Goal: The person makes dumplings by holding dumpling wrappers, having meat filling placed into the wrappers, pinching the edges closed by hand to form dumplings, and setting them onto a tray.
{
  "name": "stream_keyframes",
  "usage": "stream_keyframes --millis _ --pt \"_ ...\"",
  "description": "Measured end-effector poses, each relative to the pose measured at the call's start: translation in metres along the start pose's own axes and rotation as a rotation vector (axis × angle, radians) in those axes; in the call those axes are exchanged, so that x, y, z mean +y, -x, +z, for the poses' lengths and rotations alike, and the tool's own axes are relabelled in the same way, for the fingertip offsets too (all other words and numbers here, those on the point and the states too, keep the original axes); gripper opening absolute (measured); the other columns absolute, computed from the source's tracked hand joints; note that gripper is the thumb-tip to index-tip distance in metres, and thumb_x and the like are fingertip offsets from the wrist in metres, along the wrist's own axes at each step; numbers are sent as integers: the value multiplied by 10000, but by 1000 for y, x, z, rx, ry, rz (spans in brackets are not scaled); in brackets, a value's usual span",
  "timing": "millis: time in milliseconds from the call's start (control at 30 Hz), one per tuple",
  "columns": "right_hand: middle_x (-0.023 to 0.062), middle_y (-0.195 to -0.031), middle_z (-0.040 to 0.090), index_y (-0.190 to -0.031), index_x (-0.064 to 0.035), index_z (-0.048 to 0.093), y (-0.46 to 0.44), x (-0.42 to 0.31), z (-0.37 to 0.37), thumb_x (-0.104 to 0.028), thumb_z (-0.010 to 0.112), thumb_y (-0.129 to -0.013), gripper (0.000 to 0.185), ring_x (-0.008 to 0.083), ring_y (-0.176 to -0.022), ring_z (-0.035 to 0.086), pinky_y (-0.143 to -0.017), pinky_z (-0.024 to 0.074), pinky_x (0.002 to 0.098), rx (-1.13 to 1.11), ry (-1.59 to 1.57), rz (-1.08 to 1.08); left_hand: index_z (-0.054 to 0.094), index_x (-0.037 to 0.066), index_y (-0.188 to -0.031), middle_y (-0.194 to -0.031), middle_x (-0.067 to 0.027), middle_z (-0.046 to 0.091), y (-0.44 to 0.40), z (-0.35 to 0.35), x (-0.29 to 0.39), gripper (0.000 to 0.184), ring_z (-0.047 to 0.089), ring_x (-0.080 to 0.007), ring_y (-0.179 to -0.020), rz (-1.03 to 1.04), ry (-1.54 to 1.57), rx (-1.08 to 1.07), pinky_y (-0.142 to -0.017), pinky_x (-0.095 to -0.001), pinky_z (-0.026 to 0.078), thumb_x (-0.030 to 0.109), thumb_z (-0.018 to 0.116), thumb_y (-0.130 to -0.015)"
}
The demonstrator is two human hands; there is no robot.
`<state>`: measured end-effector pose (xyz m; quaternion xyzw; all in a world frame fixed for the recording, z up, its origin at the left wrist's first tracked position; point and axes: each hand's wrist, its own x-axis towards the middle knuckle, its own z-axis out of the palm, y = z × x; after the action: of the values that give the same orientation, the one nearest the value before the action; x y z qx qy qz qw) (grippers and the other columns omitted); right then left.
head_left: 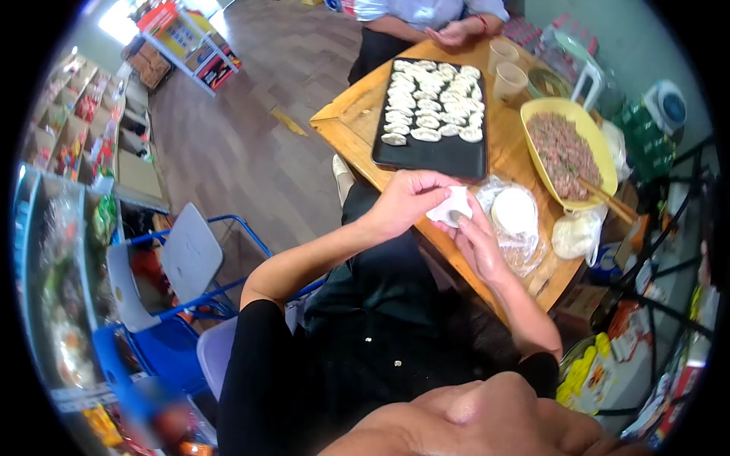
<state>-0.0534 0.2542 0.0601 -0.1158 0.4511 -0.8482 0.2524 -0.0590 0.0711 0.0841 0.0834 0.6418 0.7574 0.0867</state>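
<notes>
Both my hands meet at the near edge of the wooden table, closed on one white dumpling wrapper [445, 210]. My left hand [403, 201] pinches its left and upper side, and my right hand [480, 242] grips it from the right. A greyish patch shows on the wrapper, perhaps filling; its edges are partly covered by my fingers. Just right of my hands lies a stack of round white wrappers [515, 210] on clear plastic. Beyond them, a black tray [430, 156] carries rows of folded dumplings [433, 99]. A yellow bowl [607, 163] holds minced filling [563, 148] with wooden sticks [604, 197] in it.
Across the table [346, 114] sits another person [449, 23], one hand near the tray. Two plastic cups [509, 80] stand behind the tray. A bagged pale lump [572, 235] rests by the bowl. Blue chairs [163, 346] and shelves [68, 266] are on the left, a black rack [654, 296] on the right.
</notes>
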Motion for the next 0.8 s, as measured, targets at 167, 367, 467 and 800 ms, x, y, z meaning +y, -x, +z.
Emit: stream_keyframes --millis 167,367,467,800 --pt "66 -1169 575 -1249 -24 504 3 11 9 -173 507 -994 296 161 -1085 564 -895 500 320 100 88 17 657 -39 -1118 -992 -49 689 32 -11 -10 220 613 -83 -922 99 -100 94 -837 -241 493 54 558 -945" --pt "-45 -880 567 -1001 -32 602 8 4 18 -89 626 -928 96 40 -796 531 -701 430 187 164 627 21 659 -42 -1106 -952 -45 689 52 -23 -39 216 617 -78 -885 112 33 112 -799 -242 501 53 556 -943" --pt "-55 -870 563 -969 -26 608 12 7 32 -66 639 -915 73 22 -771 509 -664 418 184 117 716 -22 648 -33 -1138 -983 -40 680 54 -34 -54 245 608 -76 -899 74 195 5 -811 -238 490 112 564 -960" --pt "34 -873 638 -933 9 620 0 1 92 -55 602 -895 77 87 -789 560 -716 468 262 -50 1071 68 581 1 -1209 -1187 -121 627 9 -58 -129 680 622 -205 -1036 -334 1092 -750 -938 -353 486 602 375 -964"
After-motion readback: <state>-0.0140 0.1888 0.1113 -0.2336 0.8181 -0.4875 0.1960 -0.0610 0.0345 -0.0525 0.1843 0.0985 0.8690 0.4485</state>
